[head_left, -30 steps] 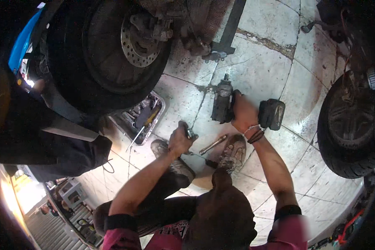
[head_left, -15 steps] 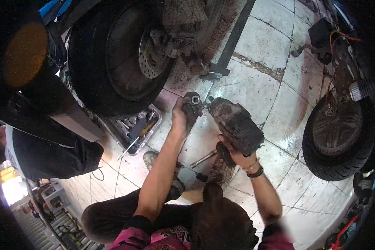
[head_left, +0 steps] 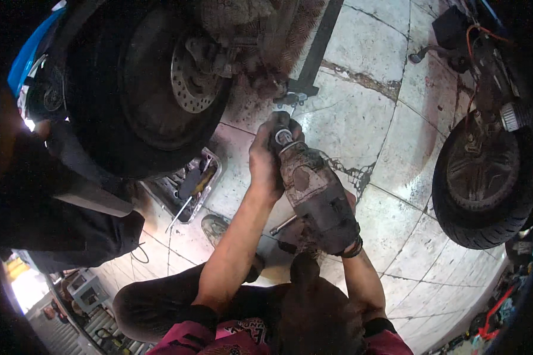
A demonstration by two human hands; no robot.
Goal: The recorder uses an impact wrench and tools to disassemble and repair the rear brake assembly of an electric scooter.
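Note:
My left hand [head_left: 265,160], its fingers dark with grime, is closed around a small socket [head_left: 283,137] with a bright round end. The nose of a grimy impact wrench [head_left: 318,198] is up against that socket. My right hand [head_left: 352,202] grips the wrench from beneath and is mostly hidden by its body. Both hands are above the tiled floor, close to the large wheel [head_left: 151,89] with a drilled brake disc [head_left: 189,89]. Below the wrench, a metal bar tool [head_left: 283,225] lies partly covered on the floor.
A tray [head_left: 214,177] of tools, with a screwdriver [head_left: 186,206] across its edge, lies left of my arm. Another person's dark-clothed leg [head_left: 95,234] is at the left. A second tyred wheel [head_left: 477,204] stands at the right. A flat metal bar [head_left: 320,53] extends beyond my hands.
The impact wrench has swung left and turned, bringing its nose against the socket in my left hand. My view has shifted slightly, and the other person has leaned out of sight.

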